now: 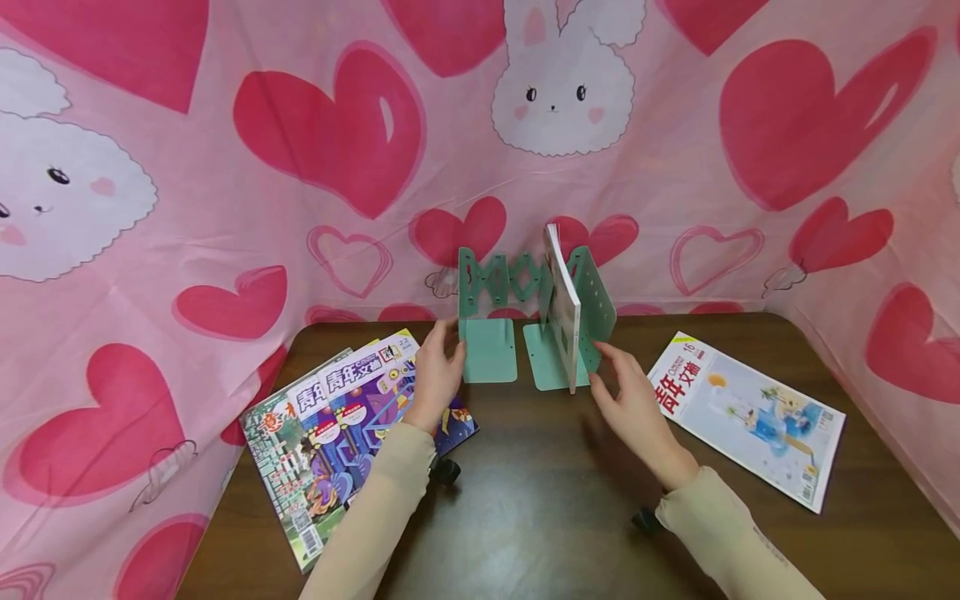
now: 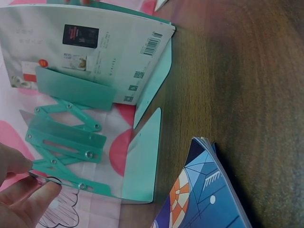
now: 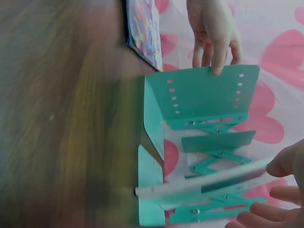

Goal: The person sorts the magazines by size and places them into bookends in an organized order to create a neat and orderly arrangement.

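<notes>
A green expandable metal bookend [image 1: 490, 354] stands toward the back of the table, with a scissor-link back and upright end panels. My left hand [image 1: 437, 372] grips its left end panel, thumb on the inner face and fingers behind, as the right wrist view shows. One magazine [image 1: 567, 321] stands on edge inside the right part, leaning slightly; its back cover faces left in the left wrist view. Beside the right end panel [image 1: 597, 300] is my right hand [image 1: 628, 400], thumb and fingers spread apart, fingertips close to the panel and magazine. In the right wrist view the right thumb [image 3: 287, 159] overlaps the magazine's edge.
Several overlapping magazines [image 1: 352, 425] lie fanned at the left of the table, under my left forearm. Another magazine [image 1: 750, 417] lies flat at the right. A pink cloth [image 1: 465, 183] with hearts and rabbits hangs behind and at both sides of the brown table [image 1: 540, 517].
</notes>
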Demonstrator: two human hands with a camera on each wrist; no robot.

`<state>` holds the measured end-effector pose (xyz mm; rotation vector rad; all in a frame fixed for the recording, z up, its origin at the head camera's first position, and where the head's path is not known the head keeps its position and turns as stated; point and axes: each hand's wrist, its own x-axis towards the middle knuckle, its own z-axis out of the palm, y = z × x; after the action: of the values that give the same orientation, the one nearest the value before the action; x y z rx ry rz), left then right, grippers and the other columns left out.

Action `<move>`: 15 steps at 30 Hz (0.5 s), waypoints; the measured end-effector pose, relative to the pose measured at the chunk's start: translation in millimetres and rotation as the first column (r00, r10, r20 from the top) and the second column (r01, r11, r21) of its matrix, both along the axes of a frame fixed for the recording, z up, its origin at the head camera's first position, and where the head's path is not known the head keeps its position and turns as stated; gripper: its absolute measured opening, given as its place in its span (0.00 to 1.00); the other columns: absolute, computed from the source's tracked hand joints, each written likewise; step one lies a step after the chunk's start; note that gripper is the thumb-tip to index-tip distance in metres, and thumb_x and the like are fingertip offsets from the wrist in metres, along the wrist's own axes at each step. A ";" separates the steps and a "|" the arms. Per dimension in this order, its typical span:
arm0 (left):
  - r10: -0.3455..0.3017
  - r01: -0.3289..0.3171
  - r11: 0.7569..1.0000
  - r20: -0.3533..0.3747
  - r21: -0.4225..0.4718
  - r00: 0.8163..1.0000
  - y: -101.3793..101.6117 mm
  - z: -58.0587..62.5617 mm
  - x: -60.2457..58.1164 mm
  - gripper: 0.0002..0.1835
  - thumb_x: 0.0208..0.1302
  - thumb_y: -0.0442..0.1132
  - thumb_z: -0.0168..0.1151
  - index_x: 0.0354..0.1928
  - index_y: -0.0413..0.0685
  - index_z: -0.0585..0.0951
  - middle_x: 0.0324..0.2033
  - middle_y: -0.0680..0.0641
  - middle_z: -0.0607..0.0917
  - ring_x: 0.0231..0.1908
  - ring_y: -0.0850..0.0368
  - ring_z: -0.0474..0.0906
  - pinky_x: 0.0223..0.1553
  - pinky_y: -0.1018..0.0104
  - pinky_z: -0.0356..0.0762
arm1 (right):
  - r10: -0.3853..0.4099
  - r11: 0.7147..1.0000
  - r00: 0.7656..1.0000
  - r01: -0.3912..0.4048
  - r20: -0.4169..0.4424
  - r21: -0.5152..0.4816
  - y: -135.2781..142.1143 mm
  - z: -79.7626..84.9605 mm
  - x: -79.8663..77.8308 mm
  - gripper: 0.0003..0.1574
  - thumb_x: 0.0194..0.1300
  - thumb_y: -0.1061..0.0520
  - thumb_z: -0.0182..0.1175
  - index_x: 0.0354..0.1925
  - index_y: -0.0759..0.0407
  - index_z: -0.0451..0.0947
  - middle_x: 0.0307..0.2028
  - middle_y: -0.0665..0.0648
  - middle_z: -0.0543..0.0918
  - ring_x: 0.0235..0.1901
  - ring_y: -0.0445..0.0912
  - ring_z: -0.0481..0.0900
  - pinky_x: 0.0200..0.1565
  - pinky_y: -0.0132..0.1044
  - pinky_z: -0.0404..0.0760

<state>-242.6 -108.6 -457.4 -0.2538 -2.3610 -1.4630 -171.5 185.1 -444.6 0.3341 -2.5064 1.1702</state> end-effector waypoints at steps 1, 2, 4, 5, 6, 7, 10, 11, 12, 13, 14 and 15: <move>-0.001 0.001 1.000 -0.002 0.003 1.000 0.0 0.0 -0.2 0.20 0.74 0.30 0.61 0.65 0.42 0.76 0.60 0.39 0.83 0.60 0.42 0.82 0.59 0.52 0.82 | -0.007 1.000 1.000 0.007 0.000 0.024 3.6 0.2 2.5 0.31 0.70 0.64 0.61 0.69 0.68 0.70 0.59 0.73 0.78 0.54 0.67 0.80 0.53 0.62 0.81; -0.001 0.001 1.000 -0.004 0.003 1.000 0.0 0.1 -0.4 0.20 0.74 0.29 0.61 0.65 0.42 0.76 0.60 0.39 0.83 0.60 0.42 0.82 0.59 0.52 0.82 | -0.015 0.999 1.000 0.015 0.002 0.045 7.2 0.7 5.4 0.30 0.70 0.64 0.61 0.69 0.67 0.70 0.59 0.72 0.78 0.52 0.66 0.80 0.51 0.61 0.81; 0.002 -0.002 1.000 -0.009 0.000 1.000 -0.1 0.3 -0.7 0.20 0.74 0.29 0.61 0.65 0.42 0.77 0.60 0.39 0.83 0.60 0.42 0.82 0.59 0.52 0.82 | -0.024 0.997 1.000 0.024 0.003 0.073 14.1 0.6 9.9 0.29 0.70 0.64 0.62 0.68 0.67 0.71 0.58 0.72 0.79 0.51 0.65 0.80 0.49 0.61 0.80; 0.003 -0.003 1.000 -0.012 0.000 1.000 -0.3 0.2 -0.9 0.20 0.74 0.29 0.62 0.65 0.42 0.77 0.60 0.39 0.83 0.60 0.41 0.82 0.59 0.52 0.82 | -0.026 0.996 1.000 0.025 0.002 0.083 17.9 0.1 11.6 0.29 0.70 0.64 0.62 0.67 0.67 0.71 0.58 0.72 0.79 0.51 0.65 0.80 0.49 0.61 0.80; 0.003 -0.003 1.000 -0.016 -0.001 1.000 -0.5 0.1 -1.0 0.20 0.74 0.29 0.61 0.65 0.42 0.77 0.60 0.39 0.84 0.60 0.41 0.82 0.59 0.51 0.82 | -0.030 0.995 1.000 0.031 -0.008 0.093 21.5 -1.4 13.1 0.28 0.70 0.65 0.62 0.66 0.68 0.72 0.58 0.72 0.80 0.52 0.65 0.80 0.50 0.61 0.80; 0.005 -0.005 1.000 -0.018 -0.002 1.000 -0.7 0.2 -1.0 0.20 0.73 0.29 0.62 0.65 0.42 0.77 0.59 0.39 0.84 0.60 0.41 0.82 0.60 0.51 0.82 | -0.034 0.994 0.999 0.035 -0.014 0.102 25.1 -2.7 14.7 0.28 0.69 0.65 0.63 0.66 0.68 0.72 0.58 0.72 0.80 0.52 0.66 0.79 0.51 0.62 0.80; 0.004 -0.004 1.000 -0.014 -0.001 1.000 -1.1 0.4 -0.2 0.20 0.73 0.29 0.62 0.65 0.42 0.77 0.60 0.39 0.84 0.60 0.41 0.82 0.60 0.51 0.81 | -0.045 0.992 0.999 0.047 -0.015 0.120 37.2 -5.5 19.7 0.28 0.69 0.66 0.63 0.65 0.70 0.73 0.58 0.74 0.79 0.57 0.68 0.78 0.56 0.66 0.76; 0.002 -0.002 1.000 -0.012 0.003 1.000 -1.1 0.5 0.2 0.21 0.73 0.29 0.62 0.65 0.42 0.77 0.60 0.38 0.83 0.60 0.40 0.82 0.60 0.50 0.81 | -0.050 0.990 0.999 0.050 -0.004 0.130 41.6 -6.0 21.7 0.28 0.69 0.65 0.63 0.65 0.70 0.72 0.59 0.74 0.79 0.59 0.69 0.77 0.58 0.67 0.75; 0.001 -0.001 1.000 -0.010 0.004 1.000 -1.0 0.5 0.3 0.20 0.73 0.29 0.62 0.65 0.42 0.77 0.60 0.38 0.83 0.60 0.40 0.82 0.60 0.50 0.81 | -0.054 0.989 0.999 0.052 0.009 0.142 46.1 -6.6 23.5 0.28 0.69 0.65 0.63 0.65 0.70 0.72 0.59 0.74 0.79 0.60 0.69 0.76 0.59 0.67 0.73; 0.000 0.000 1.000 -0.009 0.007 1.000 -0.9 0.4 0.5 0.21 0.73 0.28 0.62 0.65 0.42 0.77 0.60 0.38 0.83 0.60 0.40 0.82 0.60 0.50 0.81 | -0.057 0.986 0.998 0.052 0.024 0.155 50.8 -7.1 25.4 0.28 0.69 0.64 0.63 0.65 0.70 0.72 0.59 0.74 0.78 0.60 0.69 0.75 0.60 0.69 0.72; 0.000 0.000 1.000 -0.008 0.008 1.000 -0.6 0.3 0.6 0.21 0.73 0.28 0.62 0.65 0.42 0.77 0.60 0.38 0.83 0.60 0.40 0.82 0.60 0.50 0.81 | -0.060 0.983 0.998 0.053 0.035 0.173 55.6 -7.8 26.9 0.29 0.69 0.64 0.64 0.65 0.70 0.72 0.59 0.74 0.78 0.61 0.69 0.74 0.61 0.69 0.72; 0.001 -0.001 1.000 -0.007 0.010 1.000 -0.5 0.2 0.7 0.21 0.73 0.28 0.62 0.65 0.42 0.77 0.60 0.38 0.83 0.60 0.40 0.82 0.59 0.50 0.82 | -0.062 0.979 0.997 0.052 0.044 0.198 60.5 -9.1 28.1 0.29 0.69 0.64 0.64 0.65 0.70 0.72 0.59 0.74 0.78 0.60 0.69 0.74 0.61 0.69 0.71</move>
<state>-241.9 -109.0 -457.2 -0.2552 -2.3480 -1.4704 -143.4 245.6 -453.7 0.2840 -2.6638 0.9215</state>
